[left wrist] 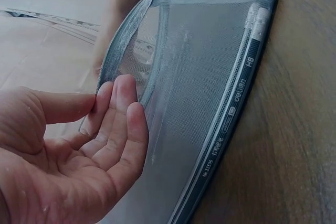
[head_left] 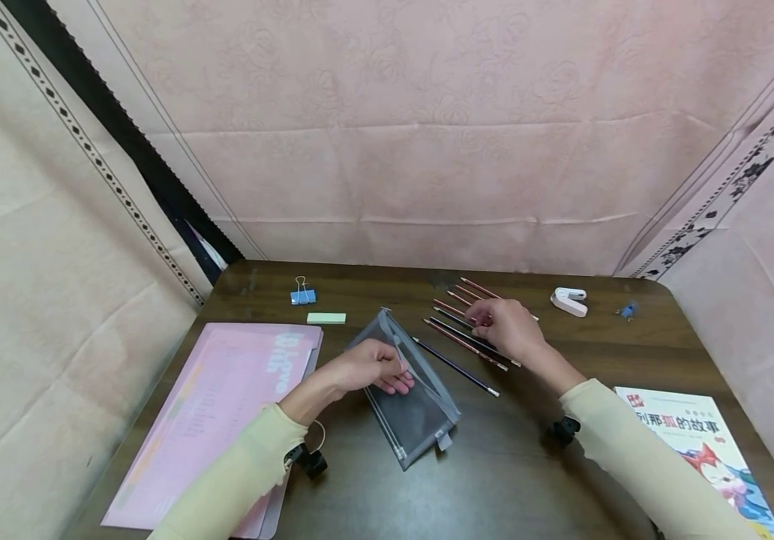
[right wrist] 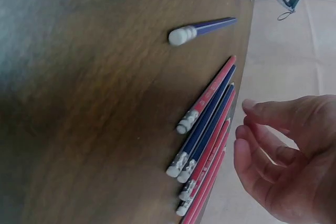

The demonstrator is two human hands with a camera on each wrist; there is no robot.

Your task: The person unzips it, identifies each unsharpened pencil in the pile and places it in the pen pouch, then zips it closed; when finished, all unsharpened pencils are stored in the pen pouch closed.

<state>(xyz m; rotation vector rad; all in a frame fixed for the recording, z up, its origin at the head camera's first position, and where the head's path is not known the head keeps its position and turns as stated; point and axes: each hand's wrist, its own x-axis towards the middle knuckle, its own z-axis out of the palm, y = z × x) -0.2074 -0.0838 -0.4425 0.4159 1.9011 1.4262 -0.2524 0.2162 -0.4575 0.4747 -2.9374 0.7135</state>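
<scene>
A grey mesh zip pencil case (head_left: 421, 420) lies slanted on the table, its opening spread. My left hand (head_left: 375, 366) pinches the opening's edge between thumb and fingers. Through the mesh in the left wrist view, dark HB pencils (left wrist: 231, 103) show along one side. Several red and dark pencils (head_left: 466, 341) lie side by side to the right of the case. One dark pencil (head_left: 456, 367) lies apart, nearer the case. My right hand (head_left: 505, 328) hovers over the group with fingers loosely bent; nothing shows between them in the right wrist view.
A pink folder (head_left: 218, 420) lies at the left. Behind it are a blue binder clip (head_left: 303, 297) and a pale green strip (head_left: 326, 319). A white stapler (head_left: 569, 301) and a small blue object (head_left: 626, 311) are at back right; a picture book (head_left: 704, 442) lies at front right.
</scene>
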